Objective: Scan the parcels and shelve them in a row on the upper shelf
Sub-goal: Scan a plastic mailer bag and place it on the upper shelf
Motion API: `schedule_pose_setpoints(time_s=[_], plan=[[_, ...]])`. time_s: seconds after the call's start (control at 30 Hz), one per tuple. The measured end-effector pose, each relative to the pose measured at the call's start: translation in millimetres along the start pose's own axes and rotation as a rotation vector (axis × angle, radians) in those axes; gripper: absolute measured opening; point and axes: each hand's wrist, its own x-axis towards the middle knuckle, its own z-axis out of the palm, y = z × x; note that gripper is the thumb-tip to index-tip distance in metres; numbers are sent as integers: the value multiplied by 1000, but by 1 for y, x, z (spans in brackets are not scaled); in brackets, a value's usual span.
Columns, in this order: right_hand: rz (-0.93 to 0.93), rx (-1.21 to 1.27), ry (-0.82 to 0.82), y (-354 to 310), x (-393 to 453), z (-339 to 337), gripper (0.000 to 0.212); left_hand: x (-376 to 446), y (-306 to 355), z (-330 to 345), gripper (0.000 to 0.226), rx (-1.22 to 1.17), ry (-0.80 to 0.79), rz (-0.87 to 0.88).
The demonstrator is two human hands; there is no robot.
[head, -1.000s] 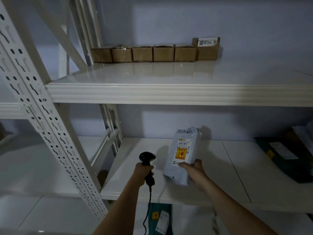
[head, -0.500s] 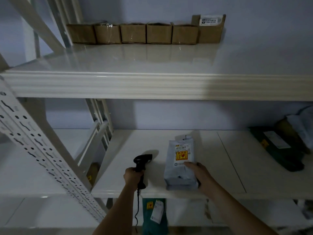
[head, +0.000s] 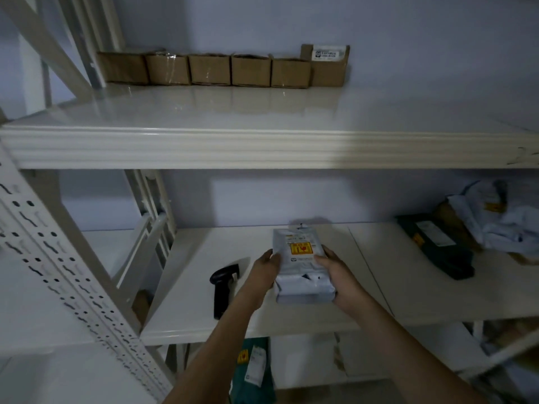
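A white plastic parcel (head: 300,268) with a yellow and red label lies on the lower shelf (head: 291,319). My left hand (head: 264,271) grips its left edge and my right hand (head: 339,282) grips its right side and near corner. The black barcode scanner (head: 223,284) lies on the lower shelf just left of my left hand, with no hand on it. On the upper shelf (head: 262,144), several brown cardboard boxes (head: 210,70) stand in a row against the back wall, ending with a taller labelled box (head: 328,65) on the right.
A dark green parcel (head: 434,247) and crumpled white mailers (head: 501,225) lie at the right of the lower shelf. A perforated white rack post (head: 67,284) slants at the left. Below the shelf, a green parcel (head: 253,371) with labels shows.
My left hand has put the scanner down on the lower shelf and moved right onto the parcel. The parcel went from upright to lying flat on the shelf, now held by both hands.
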Motion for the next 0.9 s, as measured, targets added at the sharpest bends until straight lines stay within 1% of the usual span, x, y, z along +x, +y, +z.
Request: schedule_pose_setpoints(time_s=[0.03,0.07,0.1,0.17,0.23,0.33,0.4,0.47,0.5,0.6,0.7,0.77,0.83,0.87,0.9], plan=[[-5,-13,23,-9,-8,0,34,-8,9,7,33,-52,-31,16],[-12,-34,51,-21,-20,1,30,-16,18,12,32,-71,-27,37],[-20,-52,78,-31,-31,0,29,-24,26,16,31,-75,-5,50],[-24,-70,128,-52,-53,-5,36,-43,43,26,29,-30,63,72],[-50,-70,137,-73,-75,-13,40,-66,65,41,26,-3,105,99],[-113,-104,135,-101,-99,-31,37,-102,96,71,23,38,117,170],[-157,-116,118,-116,-115,-49,33,-127,116,92,22,73,138,202],[-191,-143,88,-132,-134,-70,42,-150,129,114,23,115,164,231],[-205,-149,76,-141,-148,-81,43,-162,134,125,24,115,166,245],[-247,-167,43,-160,-182,-118,30,-201,146,161,31,115,150,300],[-332,-164,0,-179,-213,-151,26,-238,157,193,36,130,160,379],[-369,-167,-32,-190,-232,-163,27,-259,165,209,29,122,180,423],[-370,-144,-75,-200,-247,-171,39,-277,176,220,23,150,203,450],[-365,-139,-95,-205,-252,-176,40,-284,181,223,19,151,206,463],[-367,-137,-119,-210,-258,-179,34,-293,187,226,13,149,204,471]])
